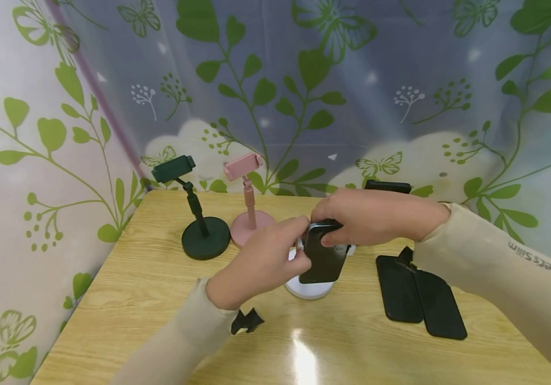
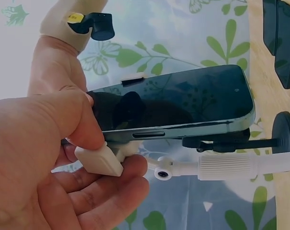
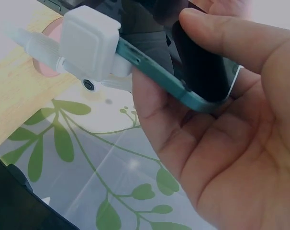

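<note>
Over white stand (image 1: 310, 292) | right grip (image 1: 364, 215) clamped on phone (image 1: 324, 263) edge | left grip (image 1: 261, 258) pinching clamp (image 2: 99, 162) | pink stand (image 1: 250, 200) close left

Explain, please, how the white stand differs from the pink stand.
The white stand has the phone at its top; the pink stand holds no phone. The white stand is nearer to the person; the pink stand is farther back and left. In the head view, the white stand is mostly hidden, while the pink stand shows almost whole. Both have a round base.
</note>
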`<state>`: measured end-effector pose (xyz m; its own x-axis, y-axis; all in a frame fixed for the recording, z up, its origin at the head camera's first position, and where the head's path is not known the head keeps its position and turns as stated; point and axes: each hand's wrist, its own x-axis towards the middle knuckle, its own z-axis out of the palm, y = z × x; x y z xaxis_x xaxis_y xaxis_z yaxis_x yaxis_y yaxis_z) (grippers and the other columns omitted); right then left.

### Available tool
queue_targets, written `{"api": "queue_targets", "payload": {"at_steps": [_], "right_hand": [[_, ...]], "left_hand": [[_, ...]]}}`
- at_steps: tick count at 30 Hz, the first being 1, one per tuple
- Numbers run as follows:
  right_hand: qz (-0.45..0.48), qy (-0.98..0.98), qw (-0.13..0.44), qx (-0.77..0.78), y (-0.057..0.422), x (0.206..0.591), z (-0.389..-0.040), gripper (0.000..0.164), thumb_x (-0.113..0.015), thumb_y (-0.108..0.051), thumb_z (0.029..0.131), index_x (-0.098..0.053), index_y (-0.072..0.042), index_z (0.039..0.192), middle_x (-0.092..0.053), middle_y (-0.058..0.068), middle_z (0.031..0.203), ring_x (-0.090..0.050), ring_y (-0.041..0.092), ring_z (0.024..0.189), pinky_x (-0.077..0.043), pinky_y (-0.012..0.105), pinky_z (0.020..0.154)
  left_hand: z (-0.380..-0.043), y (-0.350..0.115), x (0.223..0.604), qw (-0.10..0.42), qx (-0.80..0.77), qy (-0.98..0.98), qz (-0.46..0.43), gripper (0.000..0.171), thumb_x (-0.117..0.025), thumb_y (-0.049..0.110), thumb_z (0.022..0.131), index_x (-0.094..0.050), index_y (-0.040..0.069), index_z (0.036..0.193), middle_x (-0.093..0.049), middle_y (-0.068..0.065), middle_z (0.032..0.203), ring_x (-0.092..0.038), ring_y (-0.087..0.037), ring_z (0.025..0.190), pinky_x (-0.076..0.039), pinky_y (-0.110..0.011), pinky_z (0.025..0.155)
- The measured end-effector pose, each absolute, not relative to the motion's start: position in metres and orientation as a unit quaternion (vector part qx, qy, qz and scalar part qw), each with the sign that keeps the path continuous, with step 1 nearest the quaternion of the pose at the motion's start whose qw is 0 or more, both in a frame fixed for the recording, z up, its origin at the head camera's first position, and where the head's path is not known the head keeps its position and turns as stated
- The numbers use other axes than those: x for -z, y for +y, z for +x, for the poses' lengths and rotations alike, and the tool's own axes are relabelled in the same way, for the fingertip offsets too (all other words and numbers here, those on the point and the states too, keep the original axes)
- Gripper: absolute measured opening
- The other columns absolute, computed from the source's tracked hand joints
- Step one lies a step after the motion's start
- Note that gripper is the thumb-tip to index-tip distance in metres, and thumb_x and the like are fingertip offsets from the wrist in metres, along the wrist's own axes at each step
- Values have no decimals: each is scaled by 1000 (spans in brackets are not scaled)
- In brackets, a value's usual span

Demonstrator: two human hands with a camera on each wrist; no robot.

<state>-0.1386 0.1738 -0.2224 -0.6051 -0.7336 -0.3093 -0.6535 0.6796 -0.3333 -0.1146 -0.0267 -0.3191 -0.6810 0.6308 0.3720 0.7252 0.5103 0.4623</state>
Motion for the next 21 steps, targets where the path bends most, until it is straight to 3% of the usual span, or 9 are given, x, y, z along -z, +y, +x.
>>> {"api": "queue_targets", "payload": {"at_steps": [21], "right_hand": [[-399,891,195,99,176,225,-141,5,-66,-23,90,-64,-24,94,-57,-12,82,-51,8,67,-43,29,62]], "left_hand": [[-121,-28,324,100,300,-860,-399,15,-51,12,78,-45,22,88,-41,12,74,-37,-3,59,-32,-20,51]]}}
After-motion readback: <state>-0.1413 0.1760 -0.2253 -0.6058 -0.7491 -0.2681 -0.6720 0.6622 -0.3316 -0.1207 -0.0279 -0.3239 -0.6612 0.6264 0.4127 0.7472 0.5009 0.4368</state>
